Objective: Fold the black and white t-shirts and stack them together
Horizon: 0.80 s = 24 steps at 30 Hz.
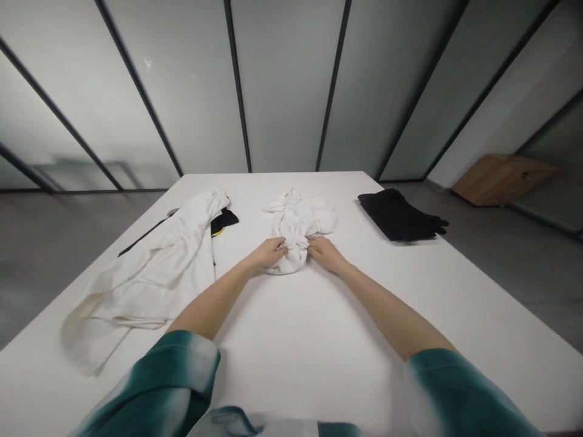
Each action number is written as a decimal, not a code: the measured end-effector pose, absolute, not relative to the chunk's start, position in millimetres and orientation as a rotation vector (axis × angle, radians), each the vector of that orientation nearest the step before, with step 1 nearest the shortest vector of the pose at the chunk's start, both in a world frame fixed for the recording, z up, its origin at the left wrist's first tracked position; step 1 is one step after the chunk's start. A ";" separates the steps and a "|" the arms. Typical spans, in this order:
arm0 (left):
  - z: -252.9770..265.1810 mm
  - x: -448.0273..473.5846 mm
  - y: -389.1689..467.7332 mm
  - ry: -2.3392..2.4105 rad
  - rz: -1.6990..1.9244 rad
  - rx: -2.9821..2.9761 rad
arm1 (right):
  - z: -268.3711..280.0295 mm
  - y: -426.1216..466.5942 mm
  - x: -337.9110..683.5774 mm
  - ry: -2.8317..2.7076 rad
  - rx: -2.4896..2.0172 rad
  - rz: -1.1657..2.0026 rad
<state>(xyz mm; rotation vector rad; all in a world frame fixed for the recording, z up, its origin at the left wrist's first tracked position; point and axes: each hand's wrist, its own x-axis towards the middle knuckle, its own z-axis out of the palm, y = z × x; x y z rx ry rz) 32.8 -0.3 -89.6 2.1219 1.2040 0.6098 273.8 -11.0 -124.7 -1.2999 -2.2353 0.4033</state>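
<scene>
A crumpled white garment [298,221] lies bunched on the white table, straight ahead of me. Its exact kind is hard to make out in the folds. My left hand [271,252] grips the near left part of it, thumb and fingers closed on the cloth. On the opposite side, my right hand [324,252] pinches the fabric near its right edge. Both forearms stretch forward over the table, and the cloth between the hands is gathered into creases.
At the left, a larger white garment [159,267] is spread loosely, partly over a black item with a yellow edge [224,222]. A folded black garment [398,215] sits at the table's [300,340] right edge. A wooden cabinet [496,179] stands beyond, at right.
</scene>
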 end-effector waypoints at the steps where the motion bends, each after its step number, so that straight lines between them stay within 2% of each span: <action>1: -92.1 33.3 2.0 1.214 0.678 2.055 | -123.3 -9.2 275.1 -2.105 -1.289 0.506; 6: -93.2 19.6 11.9 1.427 1.072 1.741 | -113.5 -2.9 285.6 -1.301 -1.179 1.008; 10: -92.0 14.8 10.5 1.453 1.109 1.633 | -103.3 -3.3 289.6 -1.190 -1.124 1.133; 15: -95.6 20.3 13.3 1.191 1.138 1.381 | -98.3 -2.7 294.9 -1.245 -1.171 1.089; 19: -94.7 12.9 20.9 1.155 1.203 1.153 | -103.5 -3.1 302.1 -1.240 -1.233 0.970; 24: -87.3 1.6 14.1 1.090 1.065 1.198 | -111.7 -16.8 289.3 -2.009 -1.345 0.639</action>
